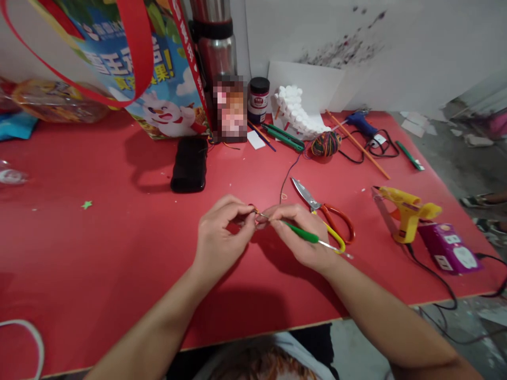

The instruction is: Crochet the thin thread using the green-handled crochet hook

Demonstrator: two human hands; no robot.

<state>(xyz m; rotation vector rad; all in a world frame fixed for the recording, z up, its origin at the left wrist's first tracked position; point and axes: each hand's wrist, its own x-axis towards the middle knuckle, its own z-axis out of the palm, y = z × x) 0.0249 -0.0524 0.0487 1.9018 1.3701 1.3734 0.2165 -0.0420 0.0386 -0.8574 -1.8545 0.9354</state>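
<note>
Over the red table, my right hand (299, 232) grips a crochet hook (303, 232) with a green handle, its metal tip pointing left. My left hand (224, 232) pinches a small bit of dark yarn (252, 207) between thumb and fingertips, where the hook's tip meets it. Most of that piece is hidden by the fingers. A thin strand runs from behind my right hand back to a multicoloured yarn ball (326, 144). Just beyond my right hand lie scissors (322, 206) with red and yellow handles, partly open.
A black phone-like case (189, 164) lies left of the yarn strand. At right are a yellow glue gun (410, 211) and a purple power block (451, 248) with cables. A gift bag (170, 105), steel flask (216, 47), dark jar (259, 100) and white beaded piece (297, 113) stand behind.
</note>
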